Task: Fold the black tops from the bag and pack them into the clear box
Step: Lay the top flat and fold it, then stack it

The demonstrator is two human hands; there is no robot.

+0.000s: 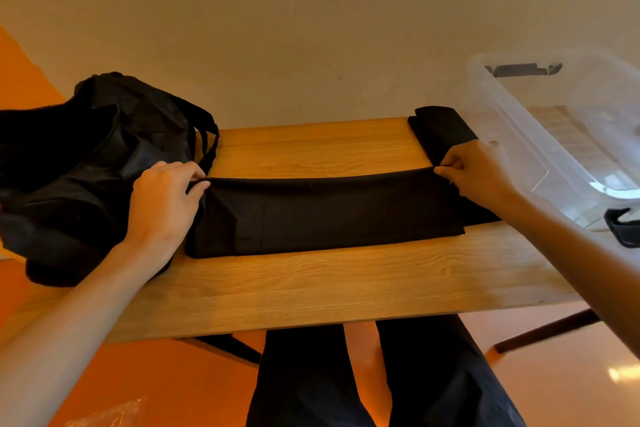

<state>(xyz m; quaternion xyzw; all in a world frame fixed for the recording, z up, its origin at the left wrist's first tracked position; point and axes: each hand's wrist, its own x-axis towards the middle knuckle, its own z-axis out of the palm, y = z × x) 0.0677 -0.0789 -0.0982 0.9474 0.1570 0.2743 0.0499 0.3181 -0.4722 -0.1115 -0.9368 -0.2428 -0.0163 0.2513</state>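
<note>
Top (325, 215), part-folded, laid flat across table (311, 288) btwn bag (86, 156) & box (554, 135), far edge pinched at each end by L hand (166, 198) & R hand (474, 173), hands well apart, prob. so next fold can be drawn over taut & even

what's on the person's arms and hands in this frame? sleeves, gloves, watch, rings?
Nothing worn that shows. The left hand and right hand are bare, with no gloves, rings or watch visible. Both forearms are uncovered right to the frame edge, with no sleeve in view. The right arm sits in shadow, so small details there are hard to tell.
</note>
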